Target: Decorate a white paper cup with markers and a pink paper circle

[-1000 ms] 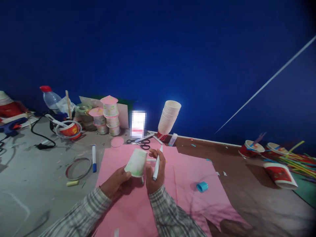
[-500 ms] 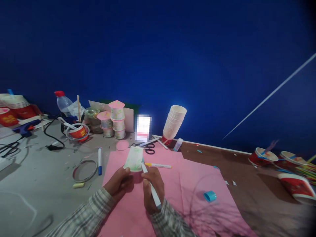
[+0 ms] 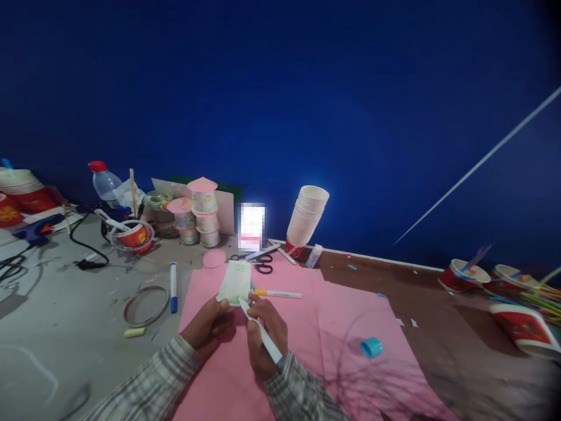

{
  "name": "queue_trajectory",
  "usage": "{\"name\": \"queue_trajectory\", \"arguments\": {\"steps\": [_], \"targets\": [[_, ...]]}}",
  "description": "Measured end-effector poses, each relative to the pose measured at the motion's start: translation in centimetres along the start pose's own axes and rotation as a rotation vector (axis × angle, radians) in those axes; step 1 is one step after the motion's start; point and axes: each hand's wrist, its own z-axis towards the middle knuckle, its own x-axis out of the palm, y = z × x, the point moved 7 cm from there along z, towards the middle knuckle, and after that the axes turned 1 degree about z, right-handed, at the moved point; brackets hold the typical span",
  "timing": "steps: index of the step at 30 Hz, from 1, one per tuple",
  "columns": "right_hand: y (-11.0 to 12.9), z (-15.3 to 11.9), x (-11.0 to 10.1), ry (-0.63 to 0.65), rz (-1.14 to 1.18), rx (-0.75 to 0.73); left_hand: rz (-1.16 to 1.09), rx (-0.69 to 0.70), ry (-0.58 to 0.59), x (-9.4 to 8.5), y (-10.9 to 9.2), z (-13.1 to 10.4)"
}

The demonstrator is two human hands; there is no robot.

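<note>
My left hand (image 3: 209,324) grips a white paper cup (image 3: 235,280) by its lower rim, thumb on the near side. Green marks are drawn on the cup's side. In my right hand (image 3: 268,336) is a white marker pen (image 3: 268,346), its tip touching the cup's lower edge. Both hands are above a pink paper sheet (image 3: 302,339). Just beyond my right hand lies a yellow-and-white marker (image 3: 280,294). Black-handled scissors (image 3: 263,264) rest behind the cup.
Small decorated cup towers (image 3: 205,213) stand at the back left, and a leaning cup stack (image 3: 307,216) is behind the paper. A tape ring (image 3: 146,305) and blue-capped marker (image 3: 174,287) lie left. To the right are a turquoise cap (image 3: 371,347) and red cups (image 3: 464,275).
The marker tip has moved left along the cup's lower edge, my right hand with it. The whole view has shifted slightly; my left hand keeps its hold.
</note>
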Motion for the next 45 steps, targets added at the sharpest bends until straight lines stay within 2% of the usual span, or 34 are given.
{"name": "queue_trajectory", "arguments": {"steps": [12,31,35,40,45], "targets": [[0.3,0.4,0.1,-0.019,0.011,-0.004,0.009,-0.007,-0.013,0.1,0.0,0.0],[-1.1,0.1,-0.2,-0.083,0.013,0.070,0.003,-0.017,-0.024,0.2,-0.1,0.0],[-1.4,0.0,0.0,-0.032,0.025,0.107,-0.002,-0.013,-0.023,0.3,-0.2,-0.2],[-2.0,-0.1,-1.4,-0.226,-0.003,0.114,-0.016,-0.005,-0.020,0.2,-0.2,-0.2],[-1.9,-0.1,-1.0,-0.183,-0.038,0.097,-0.028,-0.003,-0.021,0.0,0.0,0.0]]}}
